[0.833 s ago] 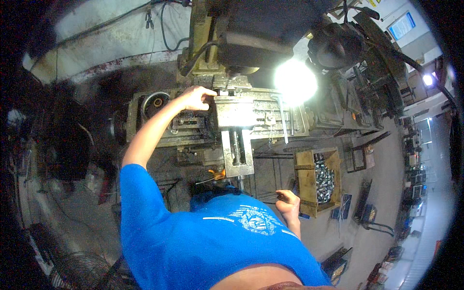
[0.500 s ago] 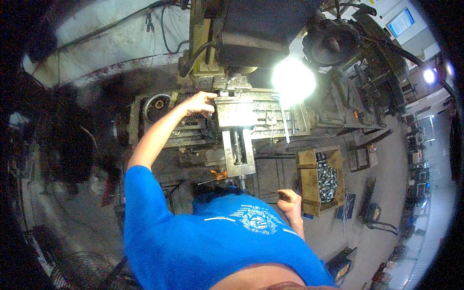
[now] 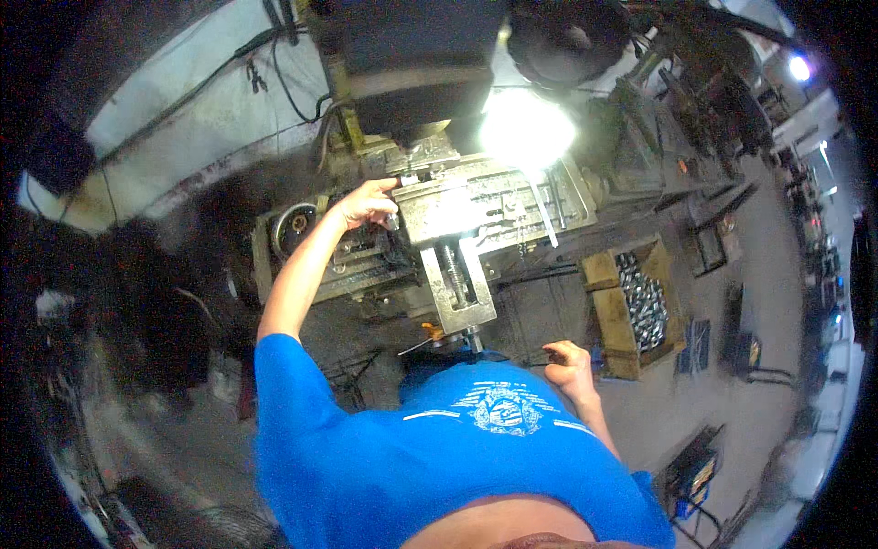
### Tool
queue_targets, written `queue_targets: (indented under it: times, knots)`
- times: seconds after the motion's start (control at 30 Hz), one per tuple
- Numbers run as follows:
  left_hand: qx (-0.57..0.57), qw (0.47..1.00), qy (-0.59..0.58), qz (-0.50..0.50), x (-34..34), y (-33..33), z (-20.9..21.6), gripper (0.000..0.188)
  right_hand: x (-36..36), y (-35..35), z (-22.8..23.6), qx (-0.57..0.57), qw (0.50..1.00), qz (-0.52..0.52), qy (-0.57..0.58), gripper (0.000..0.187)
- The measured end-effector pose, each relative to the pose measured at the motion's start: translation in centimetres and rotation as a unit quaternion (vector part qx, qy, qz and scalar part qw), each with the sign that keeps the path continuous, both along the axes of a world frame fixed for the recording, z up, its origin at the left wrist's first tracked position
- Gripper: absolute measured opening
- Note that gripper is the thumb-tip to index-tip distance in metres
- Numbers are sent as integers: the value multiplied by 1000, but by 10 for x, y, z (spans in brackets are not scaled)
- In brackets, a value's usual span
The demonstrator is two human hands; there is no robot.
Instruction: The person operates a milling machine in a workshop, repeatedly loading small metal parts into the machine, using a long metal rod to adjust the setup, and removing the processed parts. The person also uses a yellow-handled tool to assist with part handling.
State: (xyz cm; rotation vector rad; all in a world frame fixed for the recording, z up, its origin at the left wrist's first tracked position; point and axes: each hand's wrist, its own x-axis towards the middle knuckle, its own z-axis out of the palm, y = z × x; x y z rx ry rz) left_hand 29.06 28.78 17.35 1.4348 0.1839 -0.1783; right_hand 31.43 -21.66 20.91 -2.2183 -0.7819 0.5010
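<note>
A machine vise (image 3: 434,215) with bright, worn metal is fixed on the slotted machine table (image 3: 540,197). My left hand (image 3: 366,206) reaches to the left end of its jaws, the index fingertip at a small block (image 3: 409,180) there. Beneath that finger, the curled fingers close around a small shiny metal piece (image 3: 392,221). Low and to the right, beside my blue shirt, is my right hand (image 3: 569,369) with its fingers bent in. What it holds, if anything, is hidden. The vise's screw end (image 3: 473,340) points toward my waist, apart from that hand.
A wooden crate (image 3: 611,316) of shiny metal parts stands on the floor to the right. A glaring work lamp (image 3: 528,128) hangs above the table. A handwheel (image 3: 294,227) is at the left. An orange-handled tool (image 3: 432,331) lies below the vise.
My view has turned, so the vise and table now appear tilted. My left hand stays at the jaw end, and my right hand stays near my waist with its fingers bent.
</note>
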Motion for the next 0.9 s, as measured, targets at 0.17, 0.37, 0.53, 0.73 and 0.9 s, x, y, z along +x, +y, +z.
queue_targets:
  times: [0.17, 0.37, 0.53, 0.73, 0.9]
  knots:
    - [52, 999, -1, 6, -3, -5, 13, 70, -3, -2, -2, -12, 1000, -15, -9, 36]
    - [20, 999, 3, 40, -11, -12, 7, 76, -7, -8, -11, -3, 999, -36, -19, 35]
    - [-1, 999, -12, 39, -6, -28, 25, 74, -2, -6, -7, -11, 999, -33, -27, 35]
    - [4, 1000, 10, 14, 6, -32, 39, 73, -1, -4, -11, -2, 999, -42, -16, 33]
    - [26, 999, 38, 3, 7, -26, 34, 72, 0, -5, -14, -27, 999, -42, -2, 34]
